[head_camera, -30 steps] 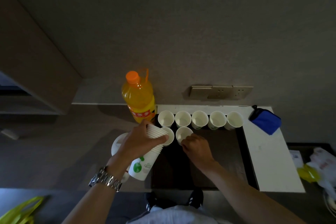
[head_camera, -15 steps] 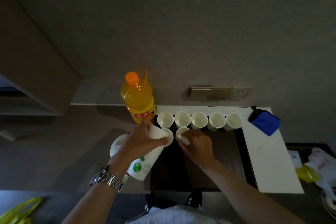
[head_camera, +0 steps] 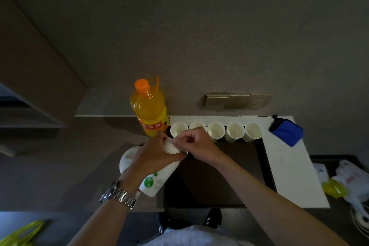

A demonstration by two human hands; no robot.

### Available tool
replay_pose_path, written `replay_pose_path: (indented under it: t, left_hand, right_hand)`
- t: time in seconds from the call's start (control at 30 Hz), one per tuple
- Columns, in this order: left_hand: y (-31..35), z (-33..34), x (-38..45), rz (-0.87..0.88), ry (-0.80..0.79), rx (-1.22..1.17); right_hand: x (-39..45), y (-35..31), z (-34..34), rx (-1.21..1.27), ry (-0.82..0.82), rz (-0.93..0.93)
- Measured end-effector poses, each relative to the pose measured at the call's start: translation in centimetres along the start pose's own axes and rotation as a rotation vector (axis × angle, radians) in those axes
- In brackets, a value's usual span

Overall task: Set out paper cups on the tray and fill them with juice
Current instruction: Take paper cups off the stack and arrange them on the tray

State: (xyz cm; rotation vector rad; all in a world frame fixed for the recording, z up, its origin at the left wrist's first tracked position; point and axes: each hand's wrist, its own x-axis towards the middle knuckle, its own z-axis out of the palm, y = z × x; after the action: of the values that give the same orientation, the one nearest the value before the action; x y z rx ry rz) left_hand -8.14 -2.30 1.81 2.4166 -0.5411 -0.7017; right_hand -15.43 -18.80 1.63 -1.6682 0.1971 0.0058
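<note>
My left hand (head_camera: pixel 155 156) grips a tilted stack of white paper cups (head_camera: pixel 159 177) with green print, over the left edge of the dark tray (head_camera: pixel 229 181). My right hand (head_camera: pixel 199 145) has its fingers curled at the open top of the stack, pinching the rim of the top cup. A row of several empty paper cups (head_camera: pixel 235 132) stands along the tray's far edge. The orange juice bottle (head_camera: pixel 148 109), capped, stands just left of the tray's far corner. My hands hide the cups set down in the second row.
A white round lid or plate (head_camera: pixel 127 159) lies left of the tray under my left wrist. A blue pouch (head_camera: pixel 286 131) sits on the white counter (head_camera: pixel 287 166) at right. Plastic bags (head_camera: pixel 347 179) lie at far right. Wall sockets (head_camera: pixel 238 101) are behind the cups.
My right hand left the second-row cup on the tray and moved up and left to the top of the stack. My left hand lifted the stack slightly.
</note>
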Motion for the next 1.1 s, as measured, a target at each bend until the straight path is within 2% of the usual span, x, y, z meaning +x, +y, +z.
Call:
replay_pose_path:
  t: [0.13, 0.3, 0.4, 0.53, 0.63, 0.7, 0.8, 0.97, 1.1]
  left_hand:
    - [0.2, 0.1, -0.5, 0.009, -0.031, 0.026]
    - [1.0, 0.4, -0.3, 0.013, -0.03, 0.048]
    - [1.4, 0.6, -0.4, 0.026, -0.039, 0.048]
    - [1.4, 1.2, -0.1, 0.003, -0.04, 0.048]
    - [1.5, 1.6, 0.2, 0.0, -0.037, 0.041]
    - [1.7, 1.8, 0.3, 0.006, -0.039, 0.039]
    - [1.8, 2.1, 0.5, 0.012, -0.048, 0.011]
    - [2.0, 2.3, 0.7, 0.014, -0.058, 0.003]
    - [2.0, 2.2, 0.8, 0.009, -0.066, 0.006]
  right_hand:
    - [-0.2, 0.4, -0.2, -0.039, -0.008, 0.014]
    - [-0.4, 0.8, -0.8, -0.05, 0.106, 0.003]
    - [-0.6, 1.0, -2.1, -0.095, 0.27, 0.004]
    - [-1.7, 1.1, -5.4, -0.14, 0.575, -0.002]
    - [-3.3, 2.2, -8.1, -0.339, 0.721, 0.013]
    - [-4.3, 3.4, -9.3, -0.519, 0.693, 0.035]
    - [-5.6, 5.5, -9.9, -0.647, 0.576, 0.101]
    - [-6.4, 8.8, -8.6, -1.018, 0.423, 0.067]
    - [-5.8, 10.8, -7.2, -1.178, 0.358, 0.047]
